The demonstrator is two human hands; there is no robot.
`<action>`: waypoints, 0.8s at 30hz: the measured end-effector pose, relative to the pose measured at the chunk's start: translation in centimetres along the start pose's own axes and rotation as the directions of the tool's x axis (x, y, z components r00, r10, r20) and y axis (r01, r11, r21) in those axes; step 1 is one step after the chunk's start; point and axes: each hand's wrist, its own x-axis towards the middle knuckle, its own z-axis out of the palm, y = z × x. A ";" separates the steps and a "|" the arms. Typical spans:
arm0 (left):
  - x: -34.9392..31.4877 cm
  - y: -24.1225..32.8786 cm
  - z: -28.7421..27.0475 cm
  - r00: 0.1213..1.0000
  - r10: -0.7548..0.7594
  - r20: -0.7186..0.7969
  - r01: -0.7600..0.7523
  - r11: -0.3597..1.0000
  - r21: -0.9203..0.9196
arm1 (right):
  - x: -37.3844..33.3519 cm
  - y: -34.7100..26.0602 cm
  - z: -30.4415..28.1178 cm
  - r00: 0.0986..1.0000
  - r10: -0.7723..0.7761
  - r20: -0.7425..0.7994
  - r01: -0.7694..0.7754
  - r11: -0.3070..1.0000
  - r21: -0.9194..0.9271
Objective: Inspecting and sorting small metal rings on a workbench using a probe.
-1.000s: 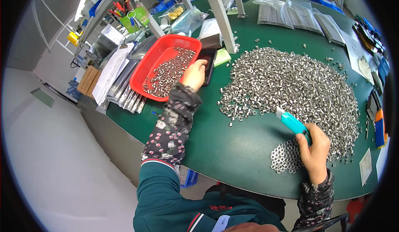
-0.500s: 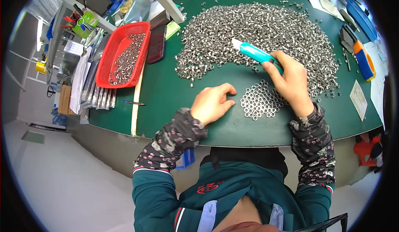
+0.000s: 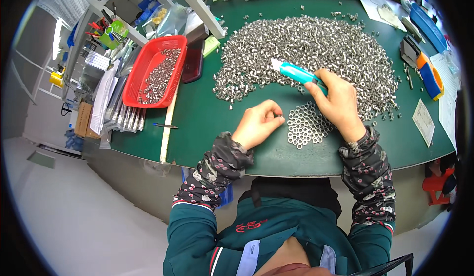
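My right hand (image 3: 338, 100) is closed around a turquoise utility knife (image 3: 298, 73), whose pale tip points left over the edge of a large heap of small metal rings (image 3: 316, 43). Beneath and left of that hand, a flat single-layer patch of rings (image 3: 306, 127) lies on the green tabletop. My left hand (image 3: 259, 123) rests just left of the patch, thumb and forefinger brought together. A small dark spot shows between those fingertips; what it is cannot be made out.
To the left stands a red plastic basket (image 3: 131, 90) partly filled with metal parts, beside a dark flat case (image 3: 193, 63). A pen (image 3: 165, 126) lies near a pale strip (image 3: 170, 123). At right are a paper card (image 3: 423, 119) and a blue-and-orange tool (image 3: 431, 78).
My left thumb and forefinger have drawn together beside the patch. My right hand and the knife have shifted slightly left. The whole view has moved a little.
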 end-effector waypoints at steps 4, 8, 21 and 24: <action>1.0 -0.7 -2.7 0.979 -0.119 0.168 0.201 0.395 -0.896 | -0.5 -0.1 -0.1 0.999 -0.004 0.050 0.004 1.000 0.003; 1.8 -2.2 -3.4 0.989 -0.041 0.141 0.146 0.212 -0.966 | -0.7 -0.3 0.4 0.996 -0.014 0.088 0.014 1.000 0.000; 2.2 -3.7 -3.4 0.996 -0.091 0.005 0.042 0.414 -0.909 | -0.5 -1.0 0.2 0.933 0.079 0.351 -0.098 0.995 0.035; 2.1 -3.9 -3.4 0.997 -0.069 0.020 0.045 0.386 -0.921 | -0.7 -1.0 0.5 0.935 0.072 0.347 -0.092 0.995 0.043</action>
